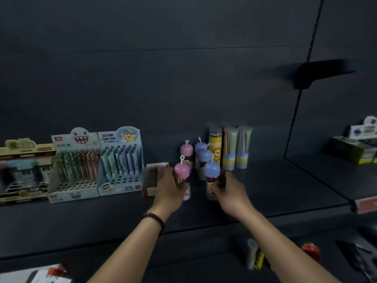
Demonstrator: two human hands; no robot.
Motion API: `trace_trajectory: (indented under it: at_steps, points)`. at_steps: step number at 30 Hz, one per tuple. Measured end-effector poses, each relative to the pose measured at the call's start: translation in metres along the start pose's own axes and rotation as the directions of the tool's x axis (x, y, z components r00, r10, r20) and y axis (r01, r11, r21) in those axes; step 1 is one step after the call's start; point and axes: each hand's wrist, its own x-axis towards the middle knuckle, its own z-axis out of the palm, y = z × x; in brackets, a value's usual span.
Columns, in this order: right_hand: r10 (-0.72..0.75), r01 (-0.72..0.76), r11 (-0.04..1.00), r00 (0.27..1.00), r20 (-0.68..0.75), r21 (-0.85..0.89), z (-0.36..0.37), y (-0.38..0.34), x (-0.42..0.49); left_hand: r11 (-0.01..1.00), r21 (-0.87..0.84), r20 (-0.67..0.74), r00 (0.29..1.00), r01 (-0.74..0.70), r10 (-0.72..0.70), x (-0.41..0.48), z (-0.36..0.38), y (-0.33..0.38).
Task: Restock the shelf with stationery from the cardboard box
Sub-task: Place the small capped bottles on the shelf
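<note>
From the head camera I see my left hand (169, 189) gripping a pink-capped tube (182, 173) and my right hand (231, 192) gripping a blue-capped tube (212, 170). Both tubes stand upright on the shelf (285, 180), just before other capped tubes (204, 155).

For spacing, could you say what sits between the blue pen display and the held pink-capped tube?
A small red-and-white box, partly behind the left hand; head view.

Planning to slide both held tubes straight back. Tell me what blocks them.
Another pink-capped tube stands behind the pink tube in the left hand; two blue-capped tubes stand behind the blue tube in the right hand. Neither path back is free.
</note>
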Motion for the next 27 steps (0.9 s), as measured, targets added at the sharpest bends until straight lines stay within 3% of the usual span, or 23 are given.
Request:
trace_trajectory:
  at_steps: [6,12,27]
  points:
    - [-0.105,0.105,0.994,0.994,-0.016,0.033,0.022,0.024,0.045,0.997,0.069,-0.117,0.993,-0.020,0.028,0.046,0.032,-0.008]
    - [-0.129,0.133,0.989,0.989,-0.070,0.067,0.027,0.030,0.055,0.953,0.302,-0.252,0.962,-0.029,0.109,0.068,0.048,-0.011]
    - [-0.132,0.134,0.989,0.991,-0.039,0.066,0.024,0.032,0.059,0.964,0.260,-0.214,0.971,-0.051,0.109,0.080,0.067,-0.008]
